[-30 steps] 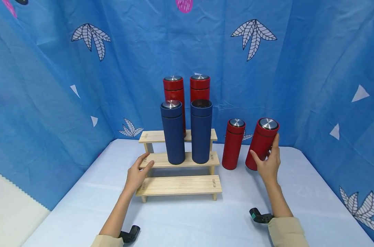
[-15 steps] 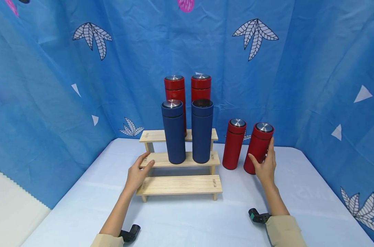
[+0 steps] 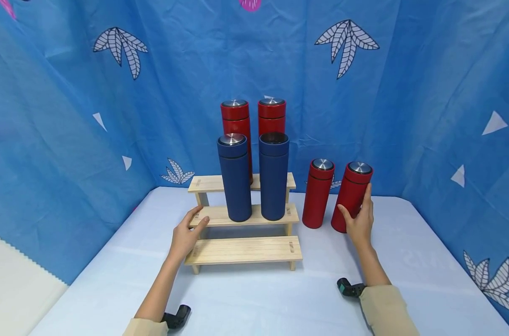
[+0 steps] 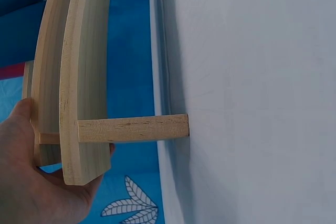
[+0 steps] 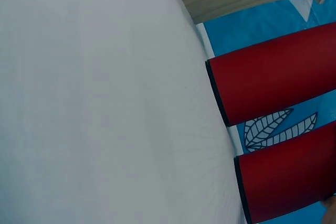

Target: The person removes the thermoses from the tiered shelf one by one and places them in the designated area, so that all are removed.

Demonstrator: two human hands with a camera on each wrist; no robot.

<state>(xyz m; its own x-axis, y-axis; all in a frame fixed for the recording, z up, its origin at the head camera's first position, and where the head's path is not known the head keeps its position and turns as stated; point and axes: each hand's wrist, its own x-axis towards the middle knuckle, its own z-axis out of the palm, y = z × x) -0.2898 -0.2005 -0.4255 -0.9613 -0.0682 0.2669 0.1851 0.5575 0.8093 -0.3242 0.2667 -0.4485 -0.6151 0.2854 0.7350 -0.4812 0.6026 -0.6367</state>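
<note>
My left hand (image 3: pixel 185 238) grips the left end of the middle tier of a three-step wooden display stand (image 3: pixel 242 250). In the left wrist view the thumb lies against the tier's edge. My right hand (image 3: pixel 361 227) holds a red thermos (image 3: pixel 352 198) with a silver lid around its lower right side, on the table right of the stand. Only a bit of that hand shows in the right wrist view, beside the thermos (image 5: pixel 289 174). A second red thermos (image 3: pixel 317 198) stands just left of it, with a narrow gap between.
Two blue thermoses, a silver-topped one (image 3: pixel 234 184) and a dark-topped one (image 3: pixel 273 182), stand on the middle tier. Behind them, two red thermoses (image 3: pixel 236 114) are on the top tier. A blue patterned cloth (image 3: pixel 179 93) hangs behind the white table (image 3: pixel 254 303).
My right hand has moved slightly left with the red thermos, which has come closer to the other red one and is less tilted. The left hand keeps its place on the stand.
</note>
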